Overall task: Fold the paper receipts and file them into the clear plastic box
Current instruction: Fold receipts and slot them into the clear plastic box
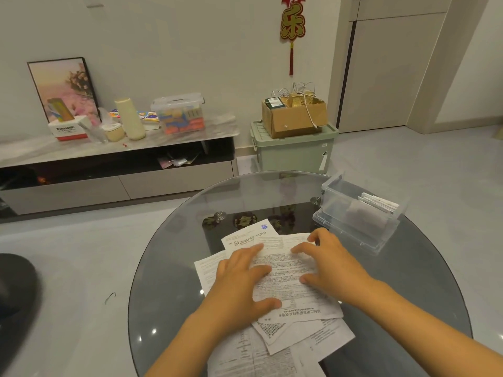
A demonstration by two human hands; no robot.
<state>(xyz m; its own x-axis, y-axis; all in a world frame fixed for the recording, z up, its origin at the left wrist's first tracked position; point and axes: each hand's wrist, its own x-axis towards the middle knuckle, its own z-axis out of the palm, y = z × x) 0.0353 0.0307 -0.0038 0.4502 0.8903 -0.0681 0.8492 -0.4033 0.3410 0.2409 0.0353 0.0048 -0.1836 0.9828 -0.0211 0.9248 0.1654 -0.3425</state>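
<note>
Several printed paper receipts lie in a loose pile on the round glass table [168, 281]. On top is a creased receipt [284, 270], and both my hands lie flat on it. My left hand [242, 281] presses its left part with fingers spread. My right hand [326, 265] presses its right part, fingers pointing left. Another receipt with a blue round logo [251, 234] sticks out behind the top one. More receipts [299, 341] spread toward me under my forearms. The clear plastic box [362, 210] stands open at the table's right rear, with folded papers [379, 204] upright inside.
The box's clear lid [351, 235] lies under or beside the box. Beyond the table stand a low TV cabinet [117, 148] with clutter, a green storage bin [294, 151] carrying a cardboard box [295, 115], and a dark round object [16, 284] at left.
</note>
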